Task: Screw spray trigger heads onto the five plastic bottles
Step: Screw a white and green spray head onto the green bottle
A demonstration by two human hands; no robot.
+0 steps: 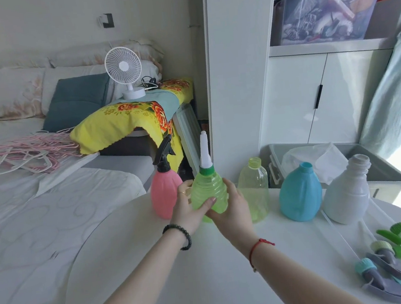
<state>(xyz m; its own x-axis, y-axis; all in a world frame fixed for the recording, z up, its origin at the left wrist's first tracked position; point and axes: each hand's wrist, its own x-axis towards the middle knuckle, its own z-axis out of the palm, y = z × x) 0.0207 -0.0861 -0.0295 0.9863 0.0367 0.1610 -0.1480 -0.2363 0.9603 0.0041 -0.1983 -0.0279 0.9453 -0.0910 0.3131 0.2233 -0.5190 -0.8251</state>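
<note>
Green bottle: ribbed and translucent, held over the far part of the white table, between the pink and the yellow-green bottles. Its long axis is close to upright, with the neck up and the base down. I cannot tell whether the base touches the table.
Head on green bottle: a white spray head with a green collar sits on the neck and rises straight up along the bottle's axis.
Left hand: grips the bottle's left side, with the thumb laid across the front and the fingers curled behind.
Right hand: wraps the bottle's right side, palm against it, with the fingertips hidden behind.
Pink bottle: stands upright just left of the green one and carries a black trigger head.
Yellow-green bottle: clear and upright, with its neck bare.
Blue bottle: upright with an open neck, to the right of the yellow-green one.
White bottle: upright with an open neck, at the right end of the row.
Loose trigger heads: lie in a heap on their sides at the table's near right edge, well apart from the hands.
Grey bin: sits behind the blue and white bottles.
</note>
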